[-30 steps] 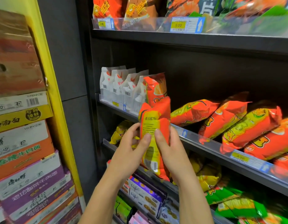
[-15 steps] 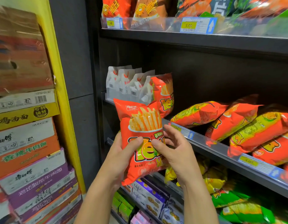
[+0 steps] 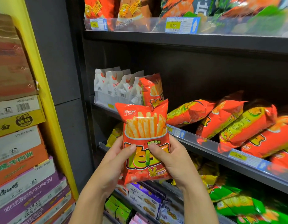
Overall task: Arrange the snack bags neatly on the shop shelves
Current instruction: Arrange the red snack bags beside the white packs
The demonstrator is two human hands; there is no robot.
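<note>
The left hand (image 3: pixel 114 162) and right hand (image 3: pixel 174 162) grip 1 red fries bag (image 3: pixel 145 126) upright; their fingers are hidden behind it.

Held snack bag (image 3: pixel 145 143): red-orange, printed with pale yellow fries, yellow-green lettering, red tomato. Upright bags (image 3: pixel 111 84) behind: white, marked with red and black barcodes. Leaning bags (image 3: pixel 229 120): orange-red, yellow-green panels. Lower bags (image 3: pixel 237 206): green. Shelf (image 3: pixel 188 41): black. Price tags (image 3: pixel 173 25): yellow on blue-white. Pillar (image 3: pixel 43 88): yellow. Cartons (image 3: pixel 23 159): banded purple, orange, white, yellow.
</note>
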